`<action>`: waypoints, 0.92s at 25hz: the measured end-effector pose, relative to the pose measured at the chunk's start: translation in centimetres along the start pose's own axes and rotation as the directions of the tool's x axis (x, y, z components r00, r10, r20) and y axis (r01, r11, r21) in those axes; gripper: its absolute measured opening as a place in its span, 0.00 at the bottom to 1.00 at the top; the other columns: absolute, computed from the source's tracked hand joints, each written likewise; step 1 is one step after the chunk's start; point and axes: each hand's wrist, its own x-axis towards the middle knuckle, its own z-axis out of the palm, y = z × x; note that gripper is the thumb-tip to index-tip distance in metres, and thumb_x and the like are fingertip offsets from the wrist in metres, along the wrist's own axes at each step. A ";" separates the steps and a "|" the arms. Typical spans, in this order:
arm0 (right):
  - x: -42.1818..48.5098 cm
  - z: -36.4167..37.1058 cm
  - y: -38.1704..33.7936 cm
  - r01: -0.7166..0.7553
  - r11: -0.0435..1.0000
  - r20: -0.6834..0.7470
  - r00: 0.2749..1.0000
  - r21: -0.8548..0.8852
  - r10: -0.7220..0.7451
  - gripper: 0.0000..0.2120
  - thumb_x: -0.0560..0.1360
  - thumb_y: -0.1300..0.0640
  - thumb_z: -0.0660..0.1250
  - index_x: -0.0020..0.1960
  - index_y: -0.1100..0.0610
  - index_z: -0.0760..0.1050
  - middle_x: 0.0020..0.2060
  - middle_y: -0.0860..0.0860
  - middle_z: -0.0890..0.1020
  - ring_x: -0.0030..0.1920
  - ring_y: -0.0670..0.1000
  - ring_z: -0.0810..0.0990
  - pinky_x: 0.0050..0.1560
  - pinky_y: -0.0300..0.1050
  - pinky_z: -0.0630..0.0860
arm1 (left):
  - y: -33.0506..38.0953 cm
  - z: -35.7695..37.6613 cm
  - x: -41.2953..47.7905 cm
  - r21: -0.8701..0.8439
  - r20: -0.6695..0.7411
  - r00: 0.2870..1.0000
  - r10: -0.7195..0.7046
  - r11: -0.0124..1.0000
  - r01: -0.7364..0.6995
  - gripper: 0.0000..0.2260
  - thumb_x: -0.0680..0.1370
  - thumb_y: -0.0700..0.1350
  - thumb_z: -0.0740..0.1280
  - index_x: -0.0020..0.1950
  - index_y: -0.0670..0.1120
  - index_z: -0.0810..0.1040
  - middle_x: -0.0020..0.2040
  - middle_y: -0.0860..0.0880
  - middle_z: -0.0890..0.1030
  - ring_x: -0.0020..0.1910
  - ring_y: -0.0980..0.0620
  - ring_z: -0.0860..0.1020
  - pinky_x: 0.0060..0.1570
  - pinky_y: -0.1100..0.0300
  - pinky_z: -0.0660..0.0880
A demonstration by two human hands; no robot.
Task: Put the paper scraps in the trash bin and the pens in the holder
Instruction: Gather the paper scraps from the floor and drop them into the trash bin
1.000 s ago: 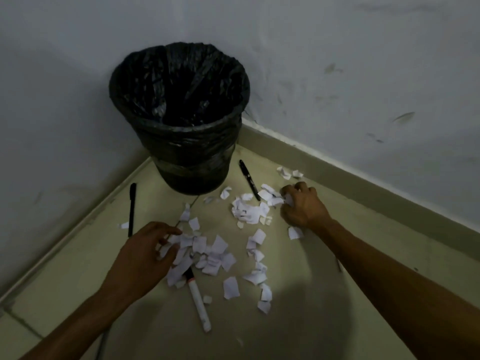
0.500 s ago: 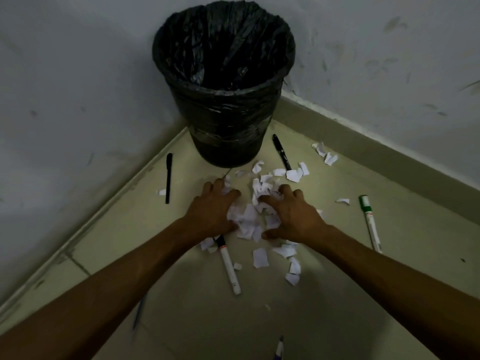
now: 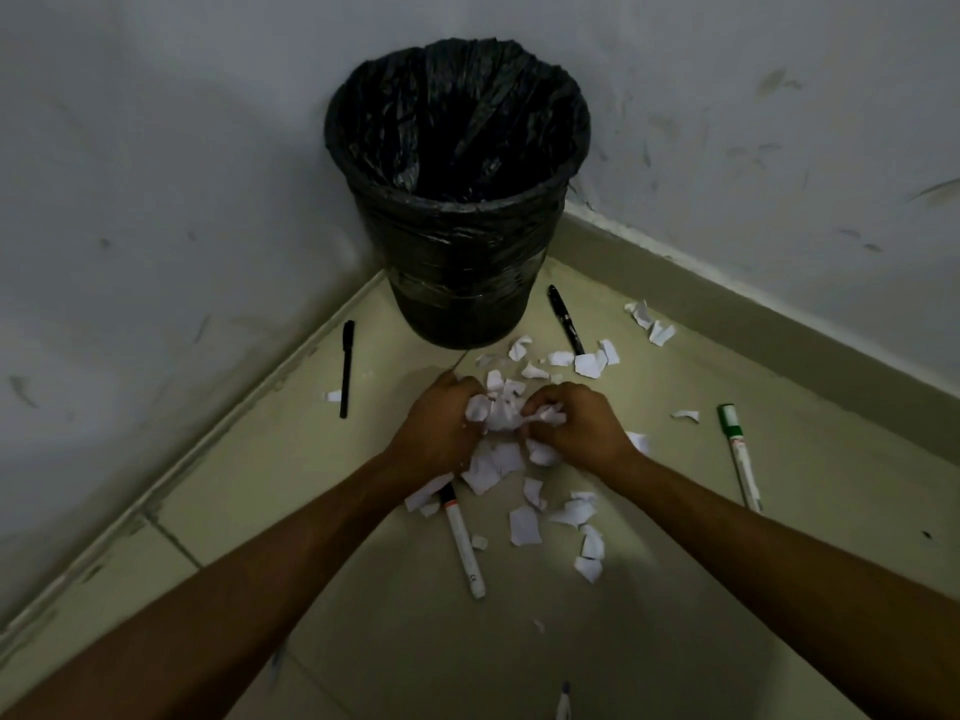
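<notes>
Paper scraps (image 3: pixel 501 415) sat bunched on the floor (image 3: pixel 675 589) just in front of the trash bin (image 3: pixel 457 283), with the left hand (image 3: pixel 434 433) and right hand (image 3: pixel 584 426) each closing its grip on the heap from opposite sides. Light, soft and likely to spill, the scraps seemed best scooped from underneath and squeezed between the 2 palms. Pens (image 3: pixel 566 320) lay untouched nearby; no holder showed.
</notes>
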 end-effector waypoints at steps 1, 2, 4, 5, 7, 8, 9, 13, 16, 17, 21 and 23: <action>-0.3 -0.7 -0.3 -0.045 0.996 -0.025 0.999 0.077 0.047 0.07 0.69 0.57 0.76 0.47 0.54 0.84 0.43 0.46 0.82 0.46 0.45 0.78 0.42 0.28 0.68 | 0.4 -0.6 -0.2 -0.060 -0.042 0.998 -0.054 0.997 0.052 0.08 0.74 0.42 0.68 0.44 0.36 0.80 0.42 0.38 0.82 0.43 0.40 0.79 0.48 0.51 0.76; -0.7 -1.4 -0.8 -0.068 0.984 -0.038 0.996 0.165 0.075 0.06 0.69 0.56 0.76 0.46 0.53 0.84 0.43 0.45 0.83 0.46 0.45 0.80 0.46 0.32 0.72 | 0.9 -1.3 -0.4 -0.131 -0.069 0.990 -0.119 0.985 0.110 0.06 0.73 0.40 0.70 0.46 0.36 0.81 0.43 0.39 0.83 0.44 0.42 0.79 0.47 0.54 0.75; -1.6 -3.1 -2.5 -0.081 0.933 -0.051 0.993 0.351 0.105 0.06 0.69 0.55 0.77 0.45 0.53 0.83 0.44 0.48 0.85 0.46 0.50 0.83 0.49 0.45 0.79 | 2.4 -3.2 -1.0 -0.273 -0.103 0.970 -0.221 0.944 0.186 0.07 0.73 0.41 0.73 0.50 0.42 0.81 0.45 0.45 0.83 0.45 0.50 0.80 0.45 0.59 0.75; -2.2 -4.1 -3.7 -0.081 0.900 -0.061 0.991 0.428 0.118 0.06 0.70 0.57 0.77 0.46 0.54 0.83 0.43 0.50 0.86 0.45 0.52 0.84 0.49 0.48 0.80 | 3.4 -4.4 -1.5 -0.331 -0.111 0.963 -0.247 0.922 0.198 0.08 0.74 0.43 0.73 0.52 0.45 0.81 0.46 0.49 0.83 0.45 0.55 0.80 0.45 0.63 0.75; -3.2 -6.6 -6.5 -0.047 0.837 -0.086 0.990 0.545 0.111 0.06 0.70 0.60 0.76 0.46 0.56 0.83 0.41 0.52 0.86 0.41 0.51 0.85 0.44 0.46 0.82 | 5.9 -7.7 -2.0 -0.388 -0.170 0.955 -0.244 0.907 0.162 0.10 0.73 0.44 0.74 0.53 0.49 0.80 0.46 0.56 0.82 0.44 0.63 0.79 0.44 0.68 0.75; -3.6 -8.1 -8.1 -0.019 0.806 -0.106 0.989 0.592 0.102 0.07 0.70 0.62 0.76 0.47 0.57 0.83 0.40 0.53 0.86 0.40 0.50 0.85 0.43 0.44 0.82 | 7.2 -9.6 -1.8 -0.401 -0.212 0.951 -0.225 0.907 0.125 0.10 0.73 0.44 0.74 0.53 0.49 0.80 0.45 0.57 0.82 0.43 0.64 0.79 0.44 0.69 0.75; -3.7 -9.7 -9.8 0.024 0.773 -0.136 0.987 0.634 0.081 0.07 0.70 0.63 0.75 0.48 0.58 0.82 0.40 0.53 0.86 0.38 0.49 0.85 0.42 0.42 0.82 | 8.5 -11.9 -1.2 -0.422 -0.250 0.948 -0.196 0.903 0.076 0.10 0.72 0.43 0.75 0.52 0.48 0.80 0.44 0.57 0.82 0.41 0.63 0.79 0.43 0.70 0.76; 1.0 -15.9 -16.6 0.160 0.710 -0.229 0.973 0.686 0.002 0.09 0.70 0.65 0.75 0.50 0.63 0.82 0.40 0.56 0.85 0.38 0.49 0.84 0.39 0.40 0.80 | 10.7 -19.9 5.0 -0.524 -0.340 0.924 -0.174 0.851 -0.032 0.09 0.72 0.40 0.75 0.50 0.46 0.80 0.41 0.50 0.84 0.36 0.56 0.82 0.42 0.61 0.79; 7.3 -17.6 -19.8 0.163 0.813 -0.304 0.952 0.560 0.018 0.07 0.68 0.63 0.77 0.45 0.59 0.83 0.40 0.57 0.85 0.39 0.52 0.83 0.42 0.45 0.82 | 9.6 -22.7 10.9 -0.208 -0.384 0.891 -0.240 0.963 0.169 0.11 0.70 0.44 0.75 0.51 0.46 0.81 0.44 0.48 0.84 0.42 0.50 0.82 0.42 0.60 0.76; 9.1 -17.4 -20.2 0.145 0.867 -0.329 0.944 0.477 0.023 0.07 0.67 0.62 0.77 0.44 0.58 0.83 0.40 0.58 0.85 0.39 0.52 0.83 0.42 0.45 0.82 | 8.9 -22.7 12.5 -0.074 -0.379 0.891 -0.248 0.969 0.238 0.12 0.70 0.45 0.74 0.52 0.45 0.81 0.48 0.46 0.84 0.46 0.47 0.81 0.44 0.61 0.74; 13.0 -15.9 -21.8 -0.080 0.974 -0.042 0.995 0.210 0.090 0.09 0.73 0.63 0.72 0.53 0.61 0.81 0.46 0.59 0.81 0.42 0.55 0.80 0.45 0.50 0.81 | 7.1 -21.8 15.9 0.293 -0.174 0.932 -0.317 0.887 0.356 0.16 0.70 0.48 0.75 0.52 0.40 0.80 0.51 0.40 0.83 0.50 0.41 0.81 0.43 0.57 0.73; 12.7 -15.9 -22.7 -0.178 0.962 0.178 0.974 0.208 0.141 0.14 0.76 0.64 0.67 0.62 0.61 0.76 0.51 0.59 0.77 0.43 0.56 0.79 0.47 0.53 0.80 | 7.0 -22.0 16.3 0.388 -0.056 0.936 -0.348 0.856 0.341 0.18 0.68 0.48 0.76 0.52 0.41 0.79 0.50 0.41 0.82 0.48 0.43 0.80 0.42 0.56 0.76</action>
